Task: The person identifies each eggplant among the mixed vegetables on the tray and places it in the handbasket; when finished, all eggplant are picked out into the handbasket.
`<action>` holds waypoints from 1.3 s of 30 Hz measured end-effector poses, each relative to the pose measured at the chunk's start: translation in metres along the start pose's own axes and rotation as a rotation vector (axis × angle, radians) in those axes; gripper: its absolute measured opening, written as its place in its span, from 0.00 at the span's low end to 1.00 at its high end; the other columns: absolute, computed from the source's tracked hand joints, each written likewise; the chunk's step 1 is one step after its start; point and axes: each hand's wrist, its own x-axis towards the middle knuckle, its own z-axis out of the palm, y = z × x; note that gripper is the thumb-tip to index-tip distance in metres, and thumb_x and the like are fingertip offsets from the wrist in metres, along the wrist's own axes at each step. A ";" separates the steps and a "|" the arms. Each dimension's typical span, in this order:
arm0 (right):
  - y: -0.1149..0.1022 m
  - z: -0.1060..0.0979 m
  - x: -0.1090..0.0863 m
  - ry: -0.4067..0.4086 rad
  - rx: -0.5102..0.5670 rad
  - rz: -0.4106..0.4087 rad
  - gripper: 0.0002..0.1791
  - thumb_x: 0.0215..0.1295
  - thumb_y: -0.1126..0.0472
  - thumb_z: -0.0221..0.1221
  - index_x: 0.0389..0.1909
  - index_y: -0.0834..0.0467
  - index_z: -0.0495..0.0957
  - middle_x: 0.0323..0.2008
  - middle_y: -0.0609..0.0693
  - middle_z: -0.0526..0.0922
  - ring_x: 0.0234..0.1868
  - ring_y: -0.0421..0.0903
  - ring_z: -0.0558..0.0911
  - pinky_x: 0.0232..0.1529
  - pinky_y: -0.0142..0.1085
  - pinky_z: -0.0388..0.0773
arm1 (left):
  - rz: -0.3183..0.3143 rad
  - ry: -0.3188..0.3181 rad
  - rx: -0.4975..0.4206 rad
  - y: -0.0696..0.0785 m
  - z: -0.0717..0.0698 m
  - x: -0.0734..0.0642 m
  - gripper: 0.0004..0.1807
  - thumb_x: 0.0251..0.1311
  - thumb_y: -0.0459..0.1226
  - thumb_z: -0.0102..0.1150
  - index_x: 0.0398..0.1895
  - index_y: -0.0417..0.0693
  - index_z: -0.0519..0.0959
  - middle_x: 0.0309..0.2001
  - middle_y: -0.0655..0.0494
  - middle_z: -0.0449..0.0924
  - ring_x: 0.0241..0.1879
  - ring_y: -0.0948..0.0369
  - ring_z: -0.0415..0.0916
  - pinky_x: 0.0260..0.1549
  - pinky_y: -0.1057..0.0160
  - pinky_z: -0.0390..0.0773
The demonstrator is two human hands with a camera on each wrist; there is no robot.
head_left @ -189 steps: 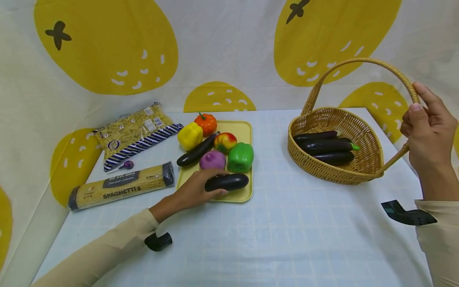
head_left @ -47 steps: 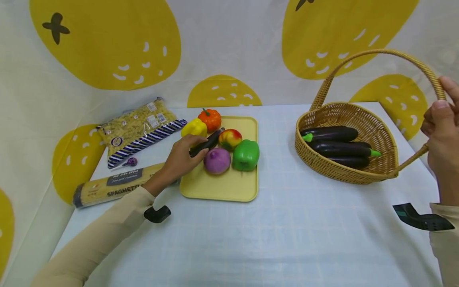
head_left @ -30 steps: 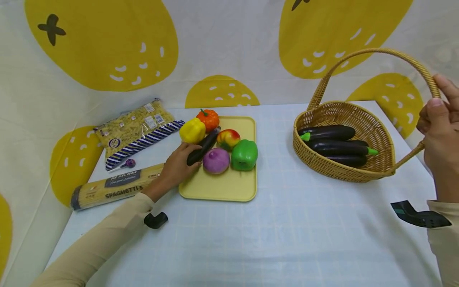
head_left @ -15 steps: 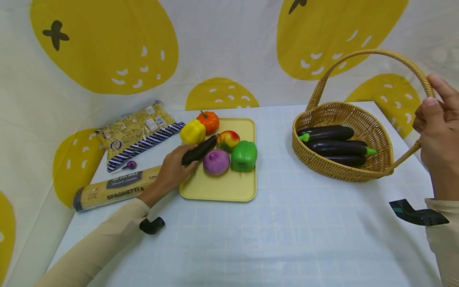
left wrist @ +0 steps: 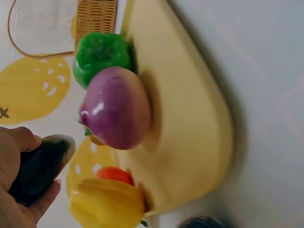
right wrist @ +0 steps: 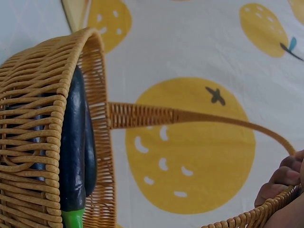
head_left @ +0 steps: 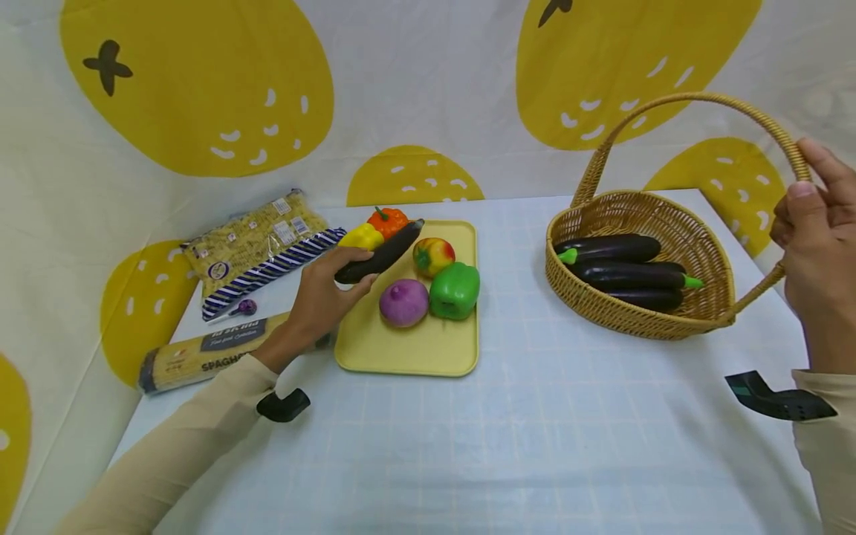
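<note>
My left hand (head_left: 324,290) grips one end of a dark eggplant (head_left: 381,256), lifted over the left side of a yellow tray (head_left: 408,357). In the left wrist view the eggplant (left wrist: 42,166) sits between thumb and fingers. On the tray are a purple onion (head_left: 404,303), a green bell pepper (head_left: 455,291) and a red-yellow fruit (head_left: 433,256). The eggplant partly covers a yellow bell pepper (head_left: 361,236) and a small orange pumpkin (head_left: 388,221). My right hand (head_left: 819,230) holds the handle of a wicker basket (head_left: 622,323), where several eggplants (head_left: 628,275) lie.
A bag of pasta (head_left: 261,245) lies at the back left. In front of it are a lollipop (head_left: 246,307) and a spaghetti pack (head_left: 200,353), partly behind my left hand. A patterned cloth wall (head_left: 428,89) rises behind the table.
Earlier the left hand held another eggplant over the tray's front; the basket now holds one more. The left hand then took the tray's remaining eggplant and has just raised it. The right hand keeps its hold.
</note>
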 end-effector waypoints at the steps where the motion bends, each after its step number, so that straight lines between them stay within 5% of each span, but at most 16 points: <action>1: 0.000 0.000 0.000 0.001 0.004 0.001 0.24 0.70 0.60 0.56 0.66 0.53 0.73 0.33 0.51 0.66 0.27 0.44 0.58 0.25 0.24 0.60 | 0.013 0.008 -0.006 0.002 0.001 0.004 0.18 0.54 0.30 0.71 0.50 0.37 0.82 0.48 0.43 0.82 0.51 0.48 0.79 0.50 0.50 0.79; 16: 0.001 -0.001 -0.001 -0.014 -0.058 -0.029 0.22 0.72 0.61 0.54 0.66 0.53 0.73 0.34 0.51 0.66 0.28 0.44 0.58 0.26 0.24 0.59 | 0.215 0.018 -0.186 0.034 0.037 0.060 0.16 0.54 0.30 0.71 0.47 0.37 0.82 0.48 0.44 0.83 0.49 0.52 0.80 0.47 0.57 0.81; 24: -0.001 -0.002 0.001 -0.002 -0.137 -0.006 0.23 0.73 0.60 0.52 0.67 0.50 0.72 0.34 0.50 0.67 0.28 0.43 0.59 0.26 0.24 0.60 | 0.223 -0.067 -0.204 0.056 0.063 0.083 0.15 0.58 0.33 0.68 0.49 0.39 0.81 0.49 0.46 0.81 0.50 0.54 0.79 0.50 0.62 0.80; 39: 0.003 -0.001 0.002 -0.031 0.061 -0.101 0.20 0.71 0.66 0.55 0.63 0.60 0.75 0.23 0.52 0.63 0.22 0.44 0.54 0.21 0.28 0.52 | 0.295 -0.195 -0.219 0.099 0.129 0.130 0.17 0.62 0.35 0.65 0.53 0.39 0.80 0.52 0.47 0.80 0.54 0.57 0.76 0.53 0.73 0.73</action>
